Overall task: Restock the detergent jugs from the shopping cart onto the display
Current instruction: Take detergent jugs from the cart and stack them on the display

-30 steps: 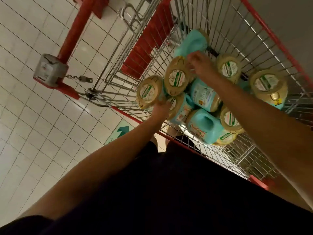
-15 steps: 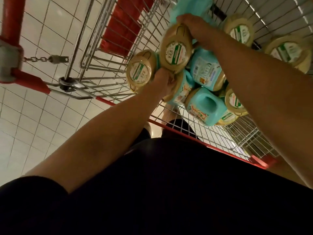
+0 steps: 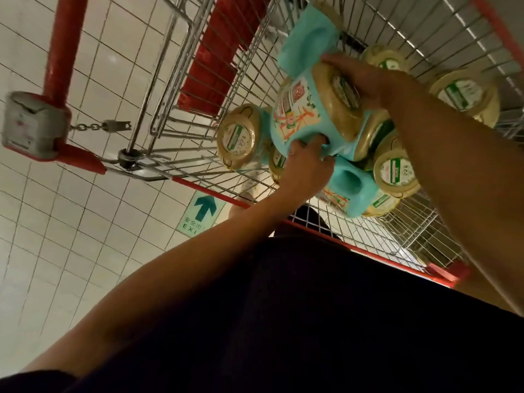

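Observation:
Several turquoise detergent jugs with wide gold caps lie in the wire shopping cart (image 3: 181, 89). One jug (image 3: 300, 117) is tipped up above the pile, label facing me. My left hand (image 3: 307, 168) hooks its fingers into that jug's handle opening from below. My right hand (image 3: 368, 78) grips the same jug's gold cap from above. Another jug (image 3: 309, 32) lies behind it, one (image 3: 241, 136) stands to its left and one (image 3: 348, 188) lies beneath. The display is out of view.
The cart has a red handle bar (image 3: 65, 49) with a grey coin lock (image 3: 31, 123) and chain at left, and a red folded child seat (image 3: 224, 49). White floor tiles and a green exit arrow sticker (image 3: 202, 212) lie below. My dark shirt fills the foreground.
Both hands have closed on one jug and tipped it up out of the pile; its label now faces me. The view has moved closer to the cart.

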{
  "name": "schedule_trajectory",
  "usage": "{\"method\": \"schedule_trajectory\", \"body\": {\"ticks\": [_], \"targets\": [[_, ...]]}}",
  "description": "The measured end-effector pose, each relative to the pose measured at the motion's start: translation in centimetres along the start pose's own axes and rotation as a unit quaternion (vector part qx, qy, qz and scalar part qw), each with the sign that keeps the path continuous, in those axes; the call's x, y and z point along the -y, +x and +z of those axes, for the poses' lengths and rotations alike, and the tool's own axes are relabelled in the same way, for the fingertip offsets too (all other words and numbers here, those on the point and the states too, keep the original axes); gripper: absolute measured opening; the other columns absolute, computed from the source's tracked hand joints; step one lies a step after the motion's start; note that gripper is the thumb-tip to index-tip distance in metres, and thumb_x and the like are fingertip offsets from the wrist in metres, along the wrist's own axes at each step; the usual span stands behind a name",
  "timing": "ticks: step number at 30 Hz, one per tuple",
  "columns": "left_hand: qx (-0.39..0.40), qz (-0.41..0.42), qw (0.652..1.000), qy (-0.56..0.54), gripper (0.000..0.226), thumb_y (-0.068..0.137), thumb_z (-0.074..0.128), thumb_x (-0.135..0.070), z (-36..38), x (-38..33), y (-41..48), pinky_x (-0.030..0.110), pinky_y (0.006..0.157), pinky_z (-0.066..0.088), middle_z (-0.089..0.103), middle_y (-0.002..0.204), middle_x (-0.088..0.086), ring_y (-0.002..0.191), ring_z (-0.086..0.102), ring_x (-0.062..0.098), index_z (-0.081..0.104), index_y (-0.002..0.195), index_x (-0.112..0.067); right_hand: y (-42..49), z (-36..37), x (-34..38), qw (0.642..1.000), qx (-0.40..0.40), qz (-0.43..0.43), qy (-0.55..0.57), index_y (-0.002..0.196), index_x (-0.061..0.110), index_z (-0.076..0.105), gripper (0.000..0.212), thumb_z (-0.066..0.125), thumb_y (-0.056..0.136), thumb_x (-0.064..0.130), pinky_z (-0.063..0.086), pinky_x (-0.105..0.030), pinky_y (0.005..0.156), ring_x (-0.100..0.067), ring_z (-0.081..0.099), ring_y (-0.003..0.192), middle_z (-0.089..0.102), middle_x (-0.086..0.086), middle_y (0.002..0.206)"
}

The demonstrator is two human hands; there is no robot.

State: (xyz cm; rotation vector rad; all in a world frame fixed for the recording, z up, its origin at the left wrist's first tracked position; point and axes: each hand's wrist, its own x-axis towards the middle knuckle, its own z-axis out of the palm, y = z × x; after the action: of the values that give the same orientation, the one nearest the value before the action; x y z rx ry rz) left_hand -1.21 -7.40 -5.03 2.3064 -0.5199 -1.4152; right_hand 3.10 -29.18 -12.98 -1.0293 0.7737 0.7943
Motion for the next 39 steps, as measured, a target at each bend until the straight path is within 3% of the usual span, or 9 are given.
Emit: {"method": "schedule_trajectory", "body": {"ticks": [5,8,12,15,18,22,27,32,39], "targets": [[-0.124,0.187,0.974,0.033,0.041,0.100,0.053,-0.029,-2.7,0.1,-5.6,0.051,0.095,0.053,0.057,0.121,0.007,0.111,0.058,0.027,0.064,0.138,-0.023,-3.9,-0.1,-3.4,0.999,-0.005,0.010,0.047,0.116,0.027,0.083,0.051,0.054,0.099,0.066,0.064,-0.037,0.082,-0.024,0.076,0.111,0.077,-0.008,0.124],[-0.252,0.128,0.952,-0.116,0.032,0.098,0.064,-0.034,-6.9,2.4,-4.4,0.028,0.088,0.055,0.052,0.123,-0.001,0.102,0.058,0.008,0.065,0.127,-0.020,-5.6,3.4,-5.7,0.994,-0.042,-0.014,0.097,0.081,0.039,0.087,0.054,0.041,0.107,0.053,0.062,-0.025,0.065,-0.009,0.079,0.079,0.082,0.006,0.088],[0.085,-0.088,0.896,-0.426,0.044,0.088,0.076,-0.046,-9.1,5.9,-1.8,0.037,0.079,0.064,0.077,0.109,0.010,0.091,0.078,0.022,0.064,0.116,-0.014,-6.6,8.2,-8.6,0.988,-0.015,-0.044,0.146,0.062,0.038,0.083,0.056,0.047,0.102,0.053,0.058,-0.019,0.053,-0.003,0.075,0.063,0.078,0.009,0.070],[0.199,-0.144,0.863,-0.441,0.070,0.074,0.090,-0.051,-9.2,8.8,-1.7,0.051,0.102,0.058,0.075,0.125,0.013,0.114,0.072,0.030,0.067,0.129,-0.014,-7.2,10.1,-10.4,0.984,-0.095,-0.010,0.148,0.125,0.005,0.075,0.048,0.031,0.116,0.023,0.055,-0.017,0.048,0.002,0.070,0.053,0.072,0.002,0.081],[0.207,-0.148,0.829,-0.497,0.092,0.058,0.100,-0.052,-9.0,10.0,-1.7,0.047,0.094,0.061,0.073,0.130,0.013,0.115,0.072,0.029,0.066,0.134,-0.013,-8.3,10.9,-10.5,0.979,-0.080,-0.031,0.187,0.144,0.009,0.052,0.045,0.023,0.117,0.030,0.063,-0.024,0.073,-0.006,0.079,0.088,0.079,-0.003,0.107],[0.139,-0.094,0.828,-0.535,0.070,0.082,0.086,-0.045,-8.0,9.8,-2.4,0.045,0.089,0.064,0.073,0.133,0.014,0.120,0.072,0.032,0.061,0.139,-0.012,-10.3,10.2,-10.3,0.946,-0.055,-0.094,0.307,0.153,0.012,0.051,0.078,0.028,0.106,0.070,0.051,-0.052,0.112,-0.034,0.056,0.141,0.057,-0.017,0.153],[0.069,-0.007,0.832,-0.551,0.055,0.090,0.077,-0.028,-7.5,7.1,-4.6,0.049,0.090,0.064,0.073,0.130,0.018,0.118,0.072,0.037,0.058,0.137,-0.006,-12.8,11.5,-9.2,0.914,-0.150,-0.154,0.345,0.135,0.019,0.072,0.073,0.044,0.099,0.075,0.060,-0.046,0.094,-0.033,0.069,0.125,0.069,-0.017,0.139],[0.058,0.052,0.858,-0.507,0.049,0.082,0.083,-0.038,-9.0,5.4,-7.4,0.056,0.092,0.063,0.076,0.125,0.016,0.115,0.073,0.041,0.064,0.121,-0.017,-14.9,12.7,-9.5,0.898,-0.126,-0.194,0.375,0.141,0.013,0.067,0.088,0.050,0.091,0.083,0.045,-0.061,0.115,-0.043,0.055,0.140,0.056,-0.025,0.151],[0.182,0.025,0.787,-0.589,0.060,0.096,0.063,-0.056,-10.4,5.7,-10.0,0.064,0.111,0.048,0.063,0.144,0.024,0.134,0.060,0.044,0.066,0.139,-0.014,-17.2,16.1,-8.3,0.927,-0.179,-0.166,0.284,0.120,0.019,0.081,0.083,0.059,0.080,0.088,0.058,-0.057,0.100,-0.041,0.068,0.124,0.072,-0.023,0.129]]}}
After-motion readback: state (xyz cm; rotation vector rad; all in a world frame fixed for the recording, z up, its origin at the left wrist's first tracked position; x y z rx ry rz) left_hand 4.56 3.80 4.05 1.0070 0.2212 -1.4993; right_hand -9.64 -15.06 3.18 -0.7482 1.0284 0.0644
